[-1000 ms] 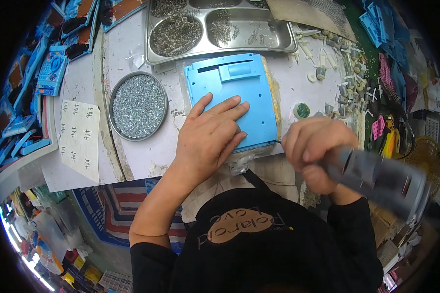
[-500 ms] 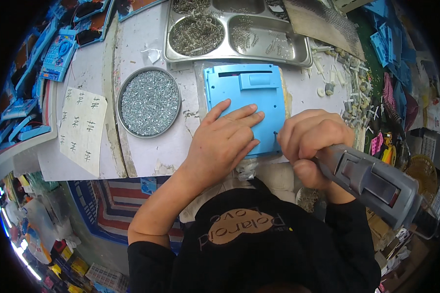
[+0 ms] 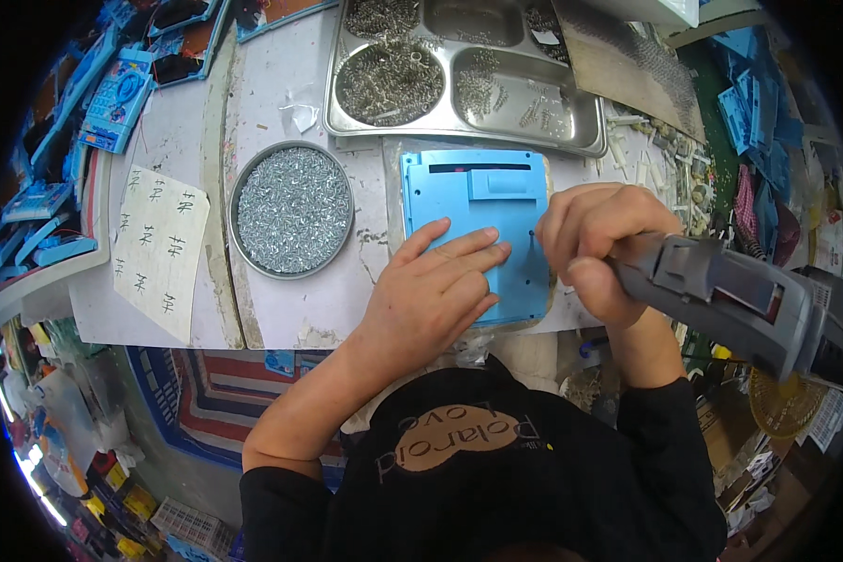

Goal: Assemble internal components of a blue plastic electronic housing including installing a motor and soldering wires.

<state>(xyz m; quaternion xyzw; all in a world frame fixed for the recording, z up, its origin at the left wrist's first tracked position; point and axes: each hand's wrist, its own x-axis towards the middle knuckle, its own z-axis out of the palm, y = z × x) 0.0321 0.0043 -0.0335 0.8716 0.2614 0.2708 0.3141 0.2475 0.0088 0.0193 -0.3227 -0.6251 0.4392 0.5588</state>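
Note:
A light blue plastic casing (image 3: pixel 479 190) lies flat on the table in front of me, with a slot, a raised block and small screw holes. My left hand (image 3: pixel 436 292) rests on its lower left part, fingers stretched out and pressing down. My right hand (image 3: pixel 601 239) is closed around the front of a grey power screwdriver (image 3: pixel 721 290), whose body extends to the right. The fingertips hover by the casing's right edge, close to the screw hole halfway down. The driver's tip is mostly hidden by the fingers.
To the left stands a round dish (image 3: pixel 292 208) of small silver screws. A steel compartment tray (image 3: pixel 459 131) holding springs is behind the casing. Small white parts (image 3: pixel 648 170) lie scattered at right. A handwritten paper (image 3: pixel 164 248) and stacked blue casings (image 3: pixel 117 98) are farther left.
My right hand and the power screwdriver have moved from the casing's lower right hole up to the one above it. My left hand stays on the casing. The whole view has shifted slightly.

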